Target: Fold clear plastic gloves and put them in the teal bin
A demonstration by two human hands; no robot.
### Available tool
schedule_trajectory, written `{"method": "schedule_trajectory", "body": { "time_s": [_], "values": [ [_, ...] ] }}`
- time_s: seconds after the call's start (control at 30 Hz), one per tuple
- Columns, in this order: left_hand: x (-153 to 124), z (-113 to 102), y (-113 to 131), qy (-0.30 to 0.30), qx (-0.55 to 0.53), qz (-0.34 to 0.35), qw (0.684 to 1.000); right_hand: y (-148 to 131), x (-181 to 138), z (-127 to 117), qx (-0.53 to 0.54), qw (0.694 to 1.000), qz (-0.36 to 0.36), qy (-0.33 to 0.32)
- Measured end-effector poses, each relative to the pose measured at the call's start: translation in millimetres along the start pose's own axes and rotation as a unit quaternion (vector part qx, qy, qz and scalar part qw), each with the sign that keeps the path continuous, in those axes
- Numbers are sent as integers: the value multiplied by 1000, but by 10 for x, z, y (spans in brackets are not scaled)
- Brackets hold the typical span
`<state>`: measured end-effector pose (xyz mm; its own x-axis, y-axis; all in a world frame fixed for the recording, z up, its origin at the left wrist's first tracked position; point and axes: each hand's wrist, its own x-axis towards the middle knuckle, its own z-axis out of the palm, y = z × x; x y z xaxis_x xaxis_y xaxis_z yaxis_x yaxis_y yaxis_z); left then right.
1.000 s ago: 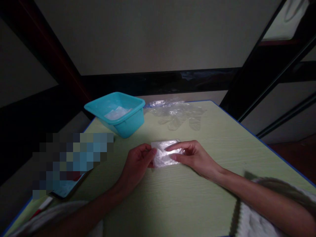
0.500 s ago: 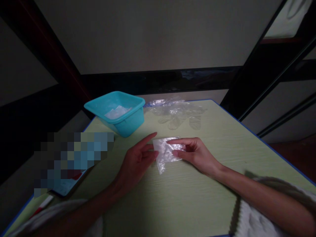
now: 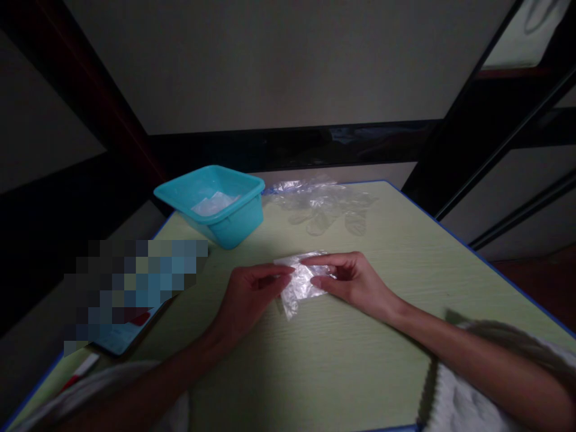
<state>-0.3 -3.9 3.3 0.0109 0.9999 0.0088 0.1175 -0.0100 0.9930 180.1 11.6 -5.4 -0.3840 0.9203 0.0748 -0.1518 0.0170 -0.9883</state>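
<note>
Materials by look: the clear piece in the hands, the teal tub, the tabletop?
The clear piece, pinched between left hand and right hand: thin plastic film, glossy, see-through, crinkled with white glints. The teal tub: likely moulded plastic, smooth, even colour, rolled rim. The tabletop: probably pale green wood-grain laminate, matte, faint streaks, blue edge band.

Dim room, pale green table, dark beams.

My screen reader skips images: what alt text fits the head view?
The left hand and right hand pinch a small piece of clear plastic over a pale green table. Behind sit a teal tub and a heap of clear gloves.
</note>
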Motion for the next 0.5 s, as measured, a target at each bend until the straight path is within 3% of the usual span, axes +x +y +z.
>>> {"method": "schedule_trajectory", "body": {
  "time_s": [0.27, 0.5],
  "values": [
    [-11, -25, -15, -20, -14, -65, 998, 22, -7, -19, -18, 1000, 16, -8],
    [-14, -47, 0, -34, 19, -73, 997, 46, -5, -54, -52, 998, 16, -23]
  ]
}}
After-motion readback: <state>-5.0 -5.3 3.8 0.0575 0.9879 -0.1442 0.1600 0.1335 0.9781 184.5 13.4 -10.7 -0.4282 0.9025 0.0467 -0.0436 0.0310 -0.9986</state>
